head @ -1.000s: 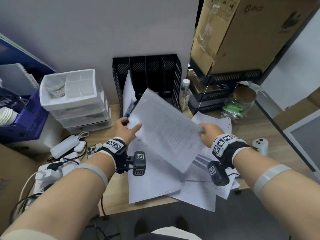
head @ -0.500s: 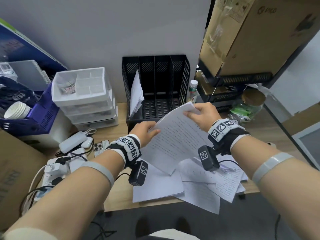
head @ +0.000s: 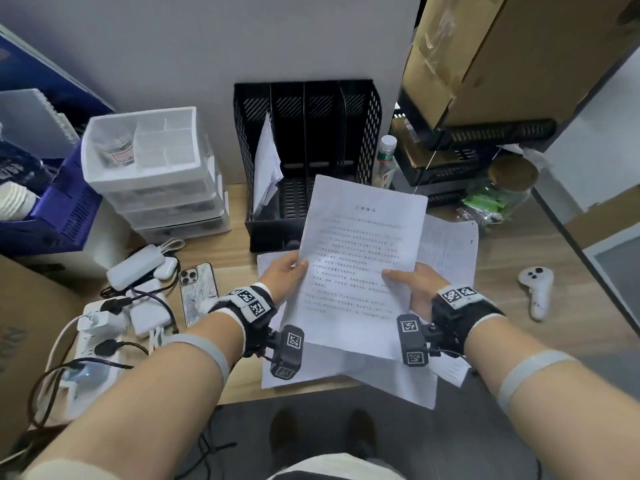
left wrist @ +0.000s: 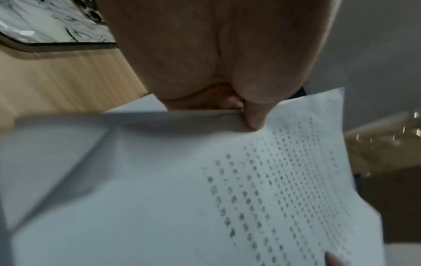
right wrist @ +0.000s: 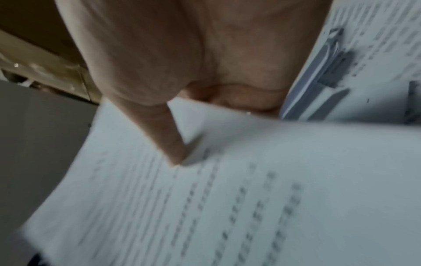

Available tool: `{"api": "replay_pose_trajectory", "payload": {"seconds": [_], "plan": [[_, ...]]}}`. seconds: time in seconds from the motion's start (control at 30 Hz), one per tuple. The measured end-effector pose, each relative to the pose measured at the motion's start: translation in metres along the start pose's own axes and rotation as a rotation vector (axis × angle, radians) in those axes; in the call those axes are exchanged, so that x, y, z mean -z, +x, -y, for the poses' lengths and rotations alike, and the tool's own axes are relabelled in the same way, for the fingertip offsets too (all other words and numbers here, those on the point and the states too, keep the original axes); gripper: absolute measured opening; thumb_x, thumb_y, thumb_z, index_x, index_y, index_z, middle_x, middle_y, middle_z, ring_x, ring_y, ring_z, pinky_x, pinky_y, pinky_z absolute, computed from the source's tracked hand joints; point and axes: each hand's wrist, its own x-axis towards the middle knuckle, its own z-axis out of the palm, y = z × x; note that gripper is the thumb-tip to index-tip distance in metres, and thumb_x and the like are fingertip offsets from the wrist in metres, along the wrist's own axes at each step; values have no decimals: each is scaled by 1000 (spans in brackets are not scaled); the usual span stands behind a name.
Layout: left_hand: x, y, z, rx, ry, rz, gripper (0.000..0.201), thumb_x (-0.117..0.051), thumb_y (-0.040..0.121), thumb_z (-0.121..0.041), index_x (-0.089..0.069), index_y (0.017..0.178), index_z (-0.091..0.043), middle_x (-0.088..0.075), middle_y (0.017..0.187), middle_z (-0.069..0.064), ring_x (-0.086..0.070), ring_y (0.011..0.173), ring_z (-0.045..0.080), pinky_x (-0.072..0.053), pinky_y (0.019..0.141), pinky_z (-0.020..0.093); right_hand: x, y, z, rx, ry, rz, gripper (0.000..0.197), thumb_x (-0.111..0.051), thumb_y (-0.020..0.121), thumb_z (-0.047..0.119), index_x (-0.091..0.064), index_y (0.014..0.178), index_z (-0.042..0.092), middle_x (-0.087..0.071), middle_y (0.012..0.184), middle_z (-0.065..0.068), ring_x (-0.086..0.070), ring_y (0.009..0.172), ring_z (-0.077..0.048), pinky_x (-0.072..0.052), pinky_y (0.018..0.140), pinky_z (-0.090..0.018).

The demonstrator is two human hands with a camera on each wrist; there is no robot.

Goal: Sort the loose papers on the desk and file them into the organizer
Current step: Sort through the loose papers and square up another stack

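wooden desk [head: 554, 258] against a pale wall, lower centre of the head view. one black mesh organizer [head: 304, 109], upper centre, four slots; the leftmost slot has a few white sheets [head: 266, 164] leaning upright, exact number unclear. one printed page [head: 360, 265], centre frame, lifted clear of the desk, long axis running from lower edge toward the organizer, title end uppermost, tilted slightly right. two hands: left hand [head: 285, 271] pinches the page's left edge, thumb on top; right hand [head: 415, 284] pinches its right edge likewise. loose papers [head: 446, 247] beneath, several overlapping, count unclear. one phone [head: 199, 292], left of centre. one white controller [head: 535, 289], right. one three-drawer unit [head: 152, 174], upper left.
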Motion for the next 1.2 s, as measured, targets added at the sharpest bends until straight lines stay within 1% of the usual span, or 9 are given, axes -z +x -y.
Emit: {"api": "replay_pose_trajectory", "payload": {"seconds": [0.1, 0.23, 0.43, 0.5, 0.6, 0.67, 0.77, 0.97, 1.2], "plan": [[-6, 5, 24, 108, 173, -7, 20, -52, 101, -26, -67, 112, -17, -69, 119, 9, -64, 106, 25, -51, 92, 34, -5, 4, -4, -11, -394, -140, 37, -64, 90, 23, -62, 124, 8, -64, 120, -8, -61, 104, -28, -44, 85, -29], [24, 11, 66, 315, 493, -251, 50, -69, 89, -31, -54, 134, -17, -54, 137, 17, -62, 108, 31, -54, 93, 39, -1, 13, -25, -146, -608, -188, 32, -58, 88, 16, -64, 117, 4, -66, 116, -17, -57, 87, -28, -46, 76, -29], [41, 14, 86, 433, 177, -264, 83, -69, 92, -22, -19, 156, -9, -34, 161, 14, -54, 130, 37, -52, 91, 41, -18, 18, -49, -152, -664, -136, 32, -53, 89, 18, -64, 117, 7, -67, 117, -18, -64, 98, -33, -48, 79, -32], [41, 18, 91, 432, 210, -246, 72, -70, 91, -25, -34, 151, -7, -50, 149, 18, -66, 113, 36, -56, 87, 37, -27, 21, -53, -137, -724, -99, 32, -50, 89, 18, -63, 116, 8, -69, 110, -21, -66, 94, -33, -48, 72, -32], [39, 19, 97, 354, 188, -220, 40, -68, 93, -24, -62, 128, -5, -71, 106, 18, -64, 57, 14, -48, 52, 21, -37, 22, -56, -114, -773, -74, 35, -50, 89, 16, -60, 121, 4, -68, 113, -24, -65, 98, -36, -53, 80, -38], [37, 18, 101, 304, 125, -250, 26, -68, 92, -20, -67, 115, -8, -69, 91, 11, -65, 64, 20, -57, 61, 30, -41, 23, -58, -123, -782, -63, 38, -50, 91, 14, -58, 125, 0, -65, 120, -25, -63, 107, -38, -52, 88, -41], [35, 11, 97, 247, 82, -246, 10, -62, 95, -15, -64, 104, -17, -71, 104, 10, -70, 95, 34, -59, 90, 45, -41, 23, -60, -140, -797, -42, 36, -49, 93, 13, -59, 125, 2, -65, 120, -24, -62, 108, -38, -51, 88, -39], [70, -5, 87, 200, 89, -359, 27, -49, 97, -9, -59, 119, -22, -69, 120, 13, -69, 103, 36, -56, 93, 53, -23, 31, -59, -145, -709, -239, 25, -40, 90, 7, -49, 68, 14, -56, 71, -9, -50, 61, -23, -43, 63, -29], [136, -18, 101, 253, -209, -446, 39, -54, 88, -8, -64, 121, -28, -70, 115, 20, -65, 94, 32, -51, 93, 48, -35, 34, -45, -132, -656, -212, 24, -40, 90, 7, -60, 78, 5, -64, 88, -20, -55, 72, -27, -43, 69, -30]]}}
